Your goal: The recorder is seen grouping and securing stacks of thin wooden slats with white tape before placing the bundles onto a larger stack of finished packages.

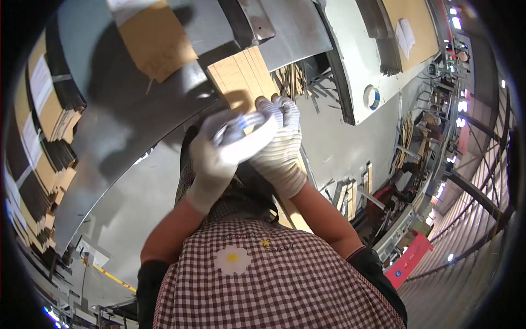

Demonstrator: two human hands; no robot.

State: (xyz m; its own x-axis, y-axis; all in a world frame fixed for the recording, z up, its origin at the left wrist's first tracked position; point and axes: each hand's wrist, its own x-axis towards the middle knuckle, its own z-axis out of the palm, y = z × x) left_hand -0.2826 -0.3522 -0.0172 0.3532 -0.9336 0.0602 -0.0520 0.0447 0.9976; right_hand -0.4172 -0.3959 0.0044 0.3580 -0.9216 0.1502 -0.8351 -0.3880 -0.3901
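Observation:
My left hand (pixel 207 164), in a white work glove, is closed around a roll of whitish tape (pixel 253 143), blurred by motion. My right hand (pixel 280 156), in a striped knit glove, grips a bundle of long flat tan strips (pixel 241 74), its fingers curled over their edge. The tape roll overlaps my right palm and hides part of the bundle. Lower pieces of the strips reappear below my right wrist, running toward my apron. The far end of the bundle lies at the edge of the dark grey table (pixel 131 126).
A brown cardboard piece (pixel 156 41) lies on the table ahead. Stacks of dark and tan strips (pixel 60 131) line the left. To the right, a white-topped table (pixel 350 60) bears another tape roll (pixel 372 97) and more strips. Thin offcuts (pixel 293 79) stand behind the bundle.

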